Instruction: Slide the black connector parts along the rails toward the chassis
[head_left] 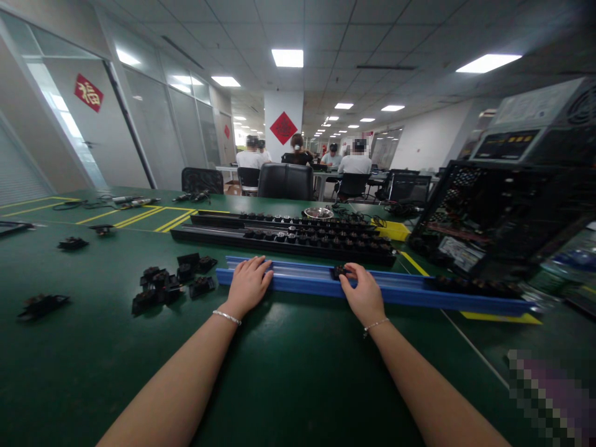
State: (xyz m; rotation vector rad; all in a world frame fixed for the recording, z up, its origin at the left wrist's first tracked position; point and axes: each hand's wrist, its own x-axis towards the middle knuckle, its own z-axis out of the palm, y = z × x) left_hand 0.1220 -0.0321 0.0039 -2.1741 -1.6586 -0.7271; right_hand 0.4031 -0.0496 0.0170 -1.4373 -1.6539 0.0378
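A long blue channel-shaped rail lies across the green table in front of me. Over its left end is my left hand, the fingers reaching across to the far edge and gripping it. My right hand pinches a small black part that sits in the channel, right of the middle. More black parts stand in a row in the rail's right end. A loose heap of similar black parts lies on the table left of the rail.
Behind the blue rail lie black rails filled with parts. A metal bowl and cables stand farther back. At right is an open computer case. Single parts lie at far left. Several people sit beyond an office chair.
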